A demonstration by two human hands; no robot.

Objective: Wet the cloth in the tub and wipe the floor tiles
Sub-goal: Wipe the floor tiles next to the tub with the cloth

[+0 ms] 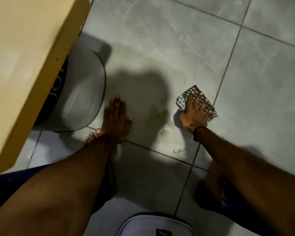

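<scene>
Pressing the striped cloth (197, 101) flat on the floor (177, 40), the right hand (195, 113) has its fingers spread across the fabric, holding it down rather than gripping it. The left hand (117, 118) lies open and flat on the tile, grasping nothing, seemingly bracing the body. A wet patch (158, 114) glistens between the two hands, so wiping appears underway. A grey tub (85, 92) sits left, partly under a tan board (24, 57); whether it holds water cannot be told. To wipe well, keep the palm's weight even over the cloth, sweep in overlapping strokes toward the wet patch, and follow the grout lines so no strip is missed.
</scene>
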